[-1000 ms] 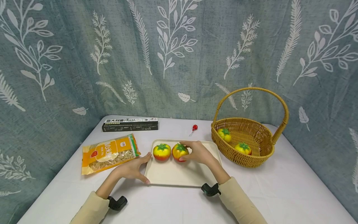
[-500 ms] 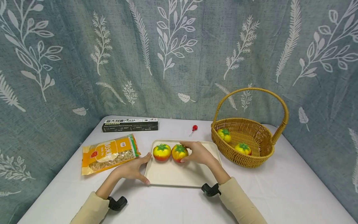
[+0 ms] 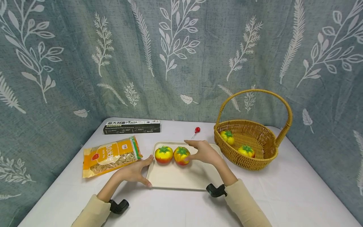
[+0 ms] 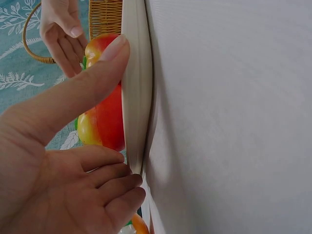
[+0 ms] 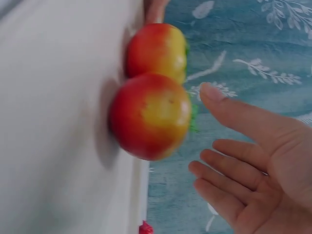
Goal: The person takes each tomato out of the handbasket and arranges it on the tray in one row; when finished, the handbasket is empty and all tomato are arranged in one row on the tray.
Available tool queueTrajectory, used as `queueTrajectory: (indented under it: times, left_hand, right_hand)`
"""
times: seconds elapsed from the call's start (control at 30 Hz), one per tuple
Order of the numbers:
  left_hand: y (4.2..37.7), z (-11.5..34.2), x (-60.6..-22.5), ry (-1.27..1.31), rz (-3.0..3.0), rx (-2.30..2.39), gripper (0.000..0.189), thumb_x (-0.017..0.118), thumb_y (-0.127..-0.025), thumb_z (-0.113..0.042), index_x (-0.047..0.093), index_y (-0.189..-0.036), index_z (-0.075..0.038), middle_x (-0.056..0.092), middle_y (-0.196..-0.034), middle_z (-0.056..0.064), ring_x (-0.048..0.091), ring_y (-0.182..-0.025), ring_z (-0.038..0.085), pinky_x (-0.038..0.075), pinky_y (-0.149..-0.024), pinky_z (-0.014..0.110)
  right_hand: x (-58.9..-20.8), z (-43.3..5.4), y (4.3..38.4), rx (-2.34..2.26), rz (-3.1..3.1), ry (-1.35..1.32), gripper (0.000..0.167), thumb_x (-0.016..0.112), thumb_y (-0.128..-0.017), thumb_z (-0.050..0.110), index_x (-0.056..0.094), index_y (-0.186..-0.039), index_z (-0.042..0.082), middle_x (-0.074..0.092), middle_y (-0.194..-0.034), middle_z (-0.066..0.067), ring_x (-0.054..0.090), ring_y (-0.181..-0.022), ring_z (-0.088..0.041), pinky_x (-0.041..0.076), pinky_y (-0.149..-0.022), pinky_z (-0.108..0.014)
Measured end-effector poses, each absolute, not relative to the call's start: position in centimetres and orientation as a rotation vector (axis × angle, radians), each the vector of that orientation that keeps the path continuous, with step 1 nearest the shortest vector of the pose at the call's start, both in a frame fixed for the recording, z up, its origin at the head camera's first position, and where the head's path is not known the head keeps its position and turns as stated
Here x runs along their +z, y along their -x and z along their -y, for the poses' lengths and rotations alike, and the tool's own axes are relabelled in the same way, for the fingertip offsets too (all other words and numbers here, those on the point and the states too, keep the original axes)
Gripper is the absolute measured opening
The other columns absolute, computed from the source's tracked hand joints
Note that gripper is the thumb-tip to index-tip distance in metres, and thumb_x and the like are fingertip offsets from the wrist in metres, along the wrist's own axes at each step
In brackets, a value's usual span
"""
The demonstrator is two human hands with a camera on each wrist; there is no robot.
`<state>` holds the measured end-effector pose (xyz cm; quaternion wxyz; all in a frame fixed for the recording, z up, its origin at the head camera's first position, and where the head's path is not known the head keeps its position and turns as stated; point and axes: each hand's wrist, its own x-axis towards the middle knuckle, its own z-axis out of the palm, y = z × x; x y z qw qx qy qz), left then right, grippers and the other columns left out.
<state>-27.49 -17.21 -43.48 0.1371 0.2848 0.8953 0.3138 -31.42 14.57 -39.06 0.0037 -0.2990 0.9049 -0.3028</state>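
Two red-and-yellow tomatoes with green leafy tops stand side by side on a cream tray (image 3: 181,179): a left tomato (image 3: 164,154) and a right tomato (image 3: 181,155). My right hand (image 3: 204,152) is spread just right of and above the right tomato. In the right wrist view, a gap shows between that tomato (image 5: 151,117) and the extended thumb and fingers of the right hand (image 5: 258,165). My left hand (image 3: 136,171) lies at the tray's left edge, thumb near the front corner. In the left wrist view its thumb and straight fingers touch the tray rim (image 4: 138,87).
A wicker basket (image 3: 246,142) with a tall handle holds two more tomatoes at the right. An orange pasta bag (image 3: 112,156) lies left of the tray. Behind are a black pasta box (image 3: 131,126) and a red lollipop (image 3: 197,129). A patterned curtain (image 3: 181,63) backs the table.
My right hand has let go of the right tomato and lifted slightly away to the right. That tomato now sits on the tray. The left hand has stayed in place.
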Motion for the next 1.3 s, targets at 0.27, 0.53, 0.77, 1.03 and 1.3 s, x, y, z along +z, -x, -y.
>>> queueTrajectory:
  times: [0.27,0.53,0.77,1.03,1.3]
  left_hand:
    - [27.4,17.2,-43.4,-0.807,-2.590,0.917,0.110,0.089,-0.068,-0.028,0.023,-0.146,0.013,0.019,-0.153,0.029,0.019,-0.142,0.040,0.020,-0.113,0.051]
    - [27.4,17.2,-43.5,-0.824,-2.586,0.916,0.111,0.089,-0.068,-0.028,0.022,-0.146,0.014,0.018,-0.153,0.029,0.019,-0.141,0.041,0.020,-0.113,0.052]
    - [27.3,17.1,-43.3,-0.828,-2.580,0.922,0.111,0.088,-0.068,-0.028,0.022,-0.146,0.014,0.018,-0.153,0.030,0.019,-0.141,0.041,0.020,-0.113,0.052]
    - [27.3,17.1,-43.3,-0.834,-2.575,0.925,0.111,0.088,-0.068,-0.028,0.022,-0.146,0.014,0.017,-0.153,0.030,0.019,-0.141,0.042,0.020,-0.113,0.053]
    - [27.4,17.1,-43.3,-0.823,-2.583,0.919,0.111,0.088,-0.068,-0.028,0.021,-0.146,0.014,0.018,-0.153,0.030,0.018,-0.141,0.041,0.019,-0.113,0.052]
  right_hand:
    - [-37.7,-15.3,31.1,-1.057,-2.824,0.958,0.065,0.080,-0.080,0.022,0.054,-0.137,0.004,0.055,-0.136,-0.014,0.054,-0.122,-0.035,0.043,-0.102,-0.044]
    - [-36.5,-16.1,30.7,-1.109,-2.904,0.941,0.058,0.079,-0.080,0.024,0.060,-0.131,0.004,0.061,-0.129,-0.013,0.060,-0.114,-0.034,0.049,-0.095,-0.041]
    - [-35.7,-17.3,30.8,-1.168,-2.947,0.893,0.055,0.077,-0.083,0.026,0.060,-0.131,0.005,0.062,-0.127,-0.012,0.060,-0.114,-0.031,0.050,-0.094,-0.042]
    - [-35.2,-18.8,30.9,-1.215,-2.964,0.802,0.058,0.077,-0.083,0.029,0.058,-0.134,0.008,0.059,-0.132,-0.014,0.058,-0.117,-0.033,0.049,-0.094,-0.044]
    - [-34.5,-20.3,30.7,-1.290,-2.976,0.710,0.056,0.076,-0.084,0.028,0.058,-0.134,0.008,0.059,-0.132,-0.012,0.057,-0.119,-0.032,0.048,-0.096,-0.044]
